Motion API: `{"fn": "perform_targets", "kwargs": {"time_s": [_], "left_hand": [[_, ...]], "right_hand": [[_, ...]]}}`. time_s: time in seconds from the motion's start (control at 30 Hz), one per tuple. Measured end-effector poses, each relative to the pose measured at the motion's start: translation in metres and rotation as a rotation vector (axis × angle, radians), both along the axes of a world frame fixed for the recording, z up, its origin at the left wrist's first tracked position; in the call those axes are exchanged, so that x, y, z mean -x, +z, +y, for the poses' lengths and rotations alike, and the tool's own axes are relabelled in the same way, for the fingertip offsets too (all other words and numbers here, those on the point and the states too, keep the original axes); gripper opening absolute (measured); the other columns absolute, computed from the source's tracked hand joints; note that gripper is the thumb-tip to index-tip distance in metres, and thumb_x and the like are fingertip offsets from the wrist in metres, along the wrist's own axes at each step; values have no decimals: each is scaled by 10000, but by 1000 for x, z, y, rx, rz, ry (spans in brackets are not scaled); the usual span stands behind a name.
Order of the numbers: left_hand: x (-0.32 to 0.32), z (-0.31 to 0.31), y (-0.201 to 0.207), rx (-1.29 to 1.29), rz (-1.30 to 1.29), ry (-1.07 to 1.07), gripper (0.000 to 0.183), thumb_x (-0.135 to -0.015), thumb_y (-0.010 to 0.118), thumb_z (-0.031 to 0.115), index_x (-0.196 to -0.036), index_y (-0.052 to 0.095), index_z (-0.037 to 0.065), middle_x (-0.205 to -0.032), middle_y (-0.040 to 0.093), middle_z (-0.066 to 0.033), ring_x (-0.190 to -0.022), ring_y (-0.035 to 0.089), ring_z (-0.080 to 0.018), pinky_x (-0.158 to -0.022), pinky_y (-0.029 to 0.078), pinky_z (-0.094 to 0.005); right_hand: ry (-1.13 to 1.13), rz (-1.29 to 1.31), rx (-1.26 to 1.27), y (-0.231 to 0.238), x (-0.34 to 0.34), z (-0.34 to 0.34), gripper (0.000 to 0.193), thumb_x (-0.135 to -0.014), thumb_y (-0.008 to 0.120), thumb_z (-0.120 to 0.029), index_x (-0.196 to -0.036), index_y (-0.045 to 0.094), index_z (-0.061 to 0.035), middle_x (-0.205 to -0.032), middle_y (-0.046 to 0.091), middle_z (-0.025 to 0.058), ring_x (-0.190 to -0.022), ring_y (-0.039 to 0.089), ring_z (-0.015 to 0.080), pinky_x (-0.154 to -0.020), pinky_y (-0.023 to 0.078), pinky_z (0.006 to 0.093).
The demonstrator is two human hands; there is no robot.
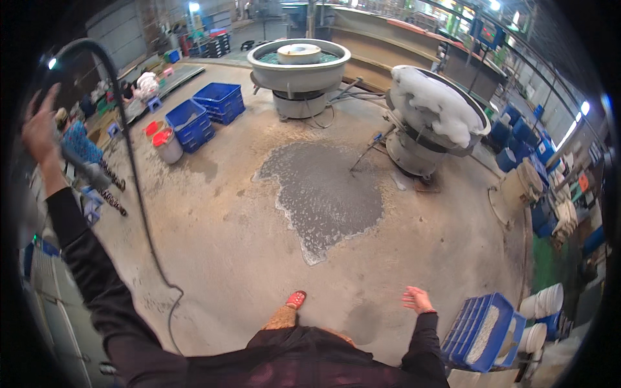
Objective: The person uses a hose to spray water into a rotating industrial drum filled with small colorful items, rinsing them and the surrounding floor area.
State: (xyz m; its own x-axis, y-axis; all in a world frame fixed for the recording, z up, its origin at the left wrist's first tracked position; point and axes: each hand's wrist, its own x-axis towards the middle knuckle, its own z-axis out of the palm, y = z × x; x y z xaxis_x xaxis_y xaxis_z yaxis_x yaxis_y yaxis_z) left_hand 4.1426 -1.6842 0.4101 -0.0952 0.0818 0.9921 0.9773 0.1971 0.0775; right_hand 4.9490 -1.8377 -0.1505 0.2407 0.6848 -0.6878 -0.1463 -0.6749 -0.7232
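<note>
My left hand is raised at the far left with its fingers stretched apart, and I see nothing held in it. A black hose arches just beside it, then runs down to the floor. My right hand hangs low on the right, open above the concrete floor. Closest to that hand is a blue crate with pale material inside. Ahead lies a foamy grey puddle. Beyond it stand a round grey tub machine holding greenish contents and another tub machine heaped with white foam.
Blue crates and buckets with red tops stand at the left. A person in blue patterned clothing is at the far left. White buckets and blue drums line the right side. A hose-like rod leans by the foamy machine.
</note>
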Motion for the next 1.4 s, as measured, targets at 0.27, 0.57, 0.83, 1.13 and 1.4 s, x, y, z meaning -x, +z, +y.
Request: {"fn": "perform_targets", "kwargs": {"time_s": [0.27, 0.57, 0.83, 1.13, 1.4], "left_hand": [[-249, 261, -42, -184, -556, -888, 342, -627, 761, 162, -901, 639, -3, -782, 644, -59, -697, 576, -104, -659, 458, -228], [-546, 336, -44, -103, -280, -1195, 301, -664, 744, 157, -909, 642, 15, -733, 632, -32, -647, 569, -79, -584, 445, -193], [-847, 392, -120, 269, 46, -1412, 279, -599, 678, 89, -872, 618, 94, -739, 632, -105, -639, 630, -225, -566, 490, -310], [-1159, 421, -152, 477, 858, -1429, 333, -570, 683, 153, -877, 559, 118, -650, 572, -25, -546, 584, -213, -467, 454, -316], [-1457, 447, -111, 72, 1248, -1705, 146, -674, 564, 157, -689, 427, 109, -511, 436, 3, -452, 542, -158, -374, 396, -287]], "right_hand": [[-696, 47, 143, -89, -40, -179, 225, -809, 544, -286, -897, 524, -80, -672, 541, 63, -574, 546, 199, -454, 445, 342], [-868, 43, 421, -115, -66, -176, 211, -823, 500, -221, -947, 526, -53, -645, 527, 52, -529, 516, 164, -414, 417, 302], [-775, -177, 228, -92, -315, -136, 219, -824, 485, -189, -984, 521, -43, -652, 531, 50, -527, 512, 152, -408, 410, 283], [-725, -475, -131, -84, -658, -44, 307, -817, 469, -103, -1116, 467, -36, -666, 558, 48, -522, 522, 127, -410, 407, 239], [-814, -265, 161, -114, -748, 29, 255, -873, 441, -309, -921, 519, -71, -612, 495, 3, -489, 453, 106, -407, 342, 229]]}}
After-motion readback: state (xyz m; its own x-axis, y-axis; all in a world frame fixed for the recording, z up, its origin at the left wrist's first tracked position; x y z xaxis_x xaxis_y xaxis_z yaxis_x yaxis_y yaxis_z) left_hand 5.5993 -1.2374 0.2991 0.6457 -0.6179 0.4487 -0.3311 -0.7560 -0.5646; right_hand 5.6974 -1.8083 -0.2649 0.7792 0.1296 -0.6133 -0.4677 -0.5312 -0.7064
